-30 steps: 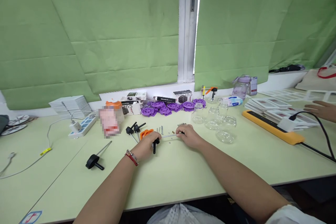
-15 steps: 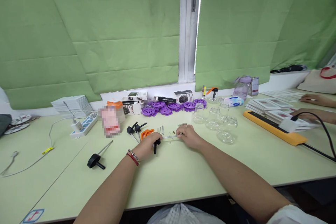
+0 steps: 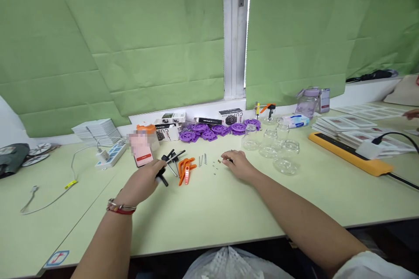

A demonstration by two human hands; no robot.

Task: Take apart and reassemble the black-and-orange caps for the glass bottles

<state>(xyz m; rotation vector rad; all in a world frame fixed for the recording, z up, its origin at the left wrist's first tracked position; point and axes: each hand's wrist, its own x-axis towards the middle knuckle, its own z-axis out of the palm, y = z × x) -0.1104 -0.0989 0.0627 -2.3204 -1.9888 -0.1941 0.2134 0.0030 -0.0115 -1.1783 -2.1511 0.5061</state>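
My left hand (image 3: 143, 182) is closed round the black handle of a T-handle tool (image 3: 163, 176), whose thin metal rod points toward the window. Just beyond it lie two more black-handled tools (image 3: 173, 155) and some orange plastic parts (image 3: 185, 168). My right hand (image 3: 236, 162) rests on the table with its fingers curled at a scatter of small screws (image 3: 215, 165); whatever it pinches is too small to name. A few short metal pins (image 3: 203, 159) lie between the two hands.
Purple discs (image 3: 216, 130) and small boxes line the window sill edge. Glass jars (image 3: 273, 144) stand right of my right hand. Also in view are a white power strip (image 3: 110, 156), a phone (image 3: 143, 153), an orange power strip (image 3: 350, 153), card stacks (image 3: 340, 125) and another person's hand (image 3: 412, 114).
My left hand drew away to the left with the black-handled tool, parting from the right hand. The orange parts are now uncovered. The view shifted left.
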